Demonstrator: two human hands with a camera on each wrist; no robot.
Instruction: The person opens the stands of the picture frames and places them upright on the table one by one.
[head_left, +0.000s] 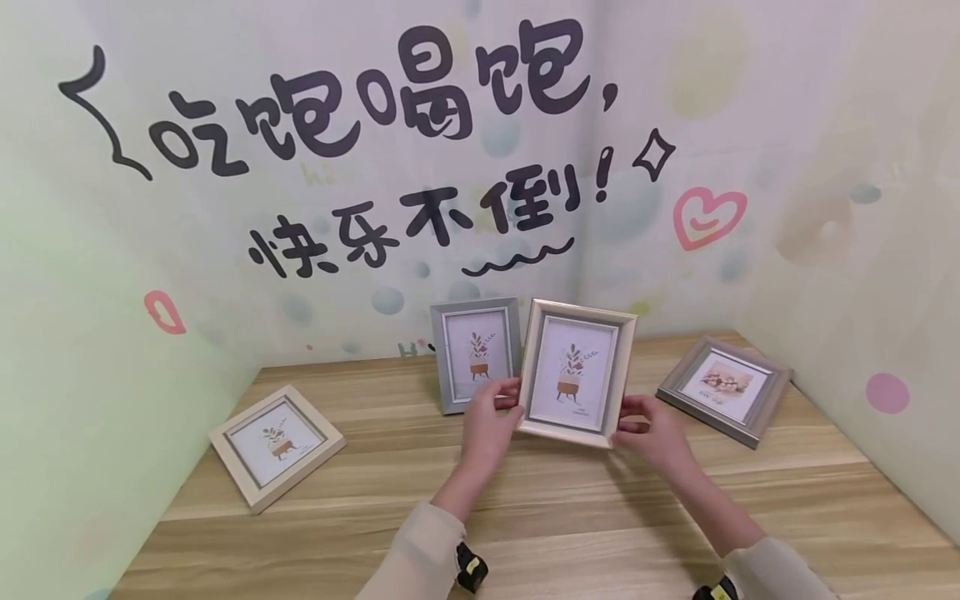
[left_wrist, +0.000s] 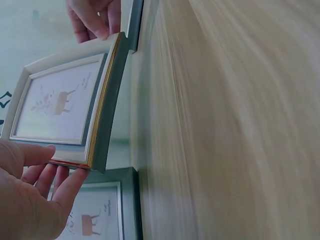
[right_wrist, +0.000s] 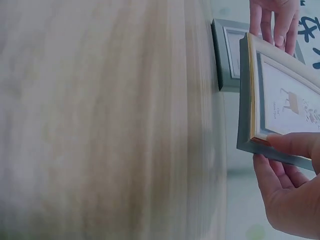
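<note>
A cream picture frame (head_left: pixel 576 375) with a potted-plant print stands nearly upright between both hands, its lower edge off the table in the wrist views. My left hand (head_left: pixel 483 429) grips its left side near the bottom, thumb on the front and fingers behind. At the lower right side, my right hand (head_left: pixel 660 437) pinches it in the same way. Gold trim and a grey-green side edge show on the held picture frame (left_wrist: pixel 62 102) in the left wrist view. Just behind and left, a grey picture frame (head_left: pixel 444 358) with a similar print stands upright, partly covered by my left hand.
On the wooden table (head_left: pixel 375 500), a square cream frame (head_left: pixel 330 446) lies at the left. A brown-grey square frame (head_left: pixel 772 400) lies at the right. Behind the table rises a pale wall covering (head_left: pixel 360 333) with black lettering; side walls enclose both ends.
</note>
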